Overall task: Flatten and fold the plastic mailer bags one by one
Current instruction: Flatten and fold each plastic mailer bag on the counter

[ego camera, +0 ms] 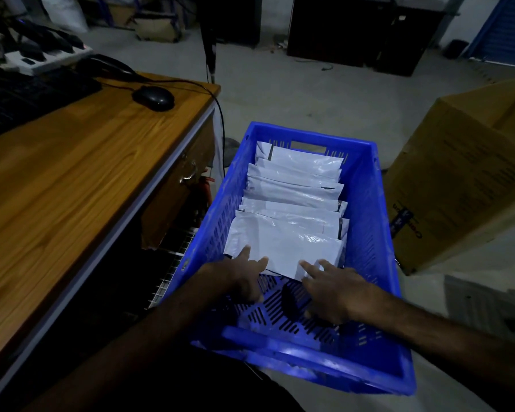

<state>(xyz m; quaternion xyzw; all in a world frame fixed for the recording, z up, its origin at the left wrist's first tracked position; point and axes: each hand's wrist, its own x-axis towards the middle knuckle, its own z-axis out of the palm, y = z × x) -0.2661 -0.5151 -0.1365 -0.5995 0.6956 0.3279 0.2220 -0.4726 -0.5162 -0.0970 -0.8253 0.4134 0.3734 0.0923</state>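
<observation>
Dim storeroom with grey floor (280,84). Wooden counter (72,173) fills the frame's left; cardboard box (458,179) right. Blue crate (366,203) at centre holds overlapping folded white mailer bags (292,200). Left hand (238,278) and right hand (333,286), fingers loosely extended, grip wide, rest on the nearest bag (286,248).

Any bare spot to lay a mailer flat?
Wooden desk: open stretch between the mouse and its near edge. Blue crate: floor bare only nearest the person, under the left hand and right hand; beyond, folded mailers overlap throughout.
</observation>
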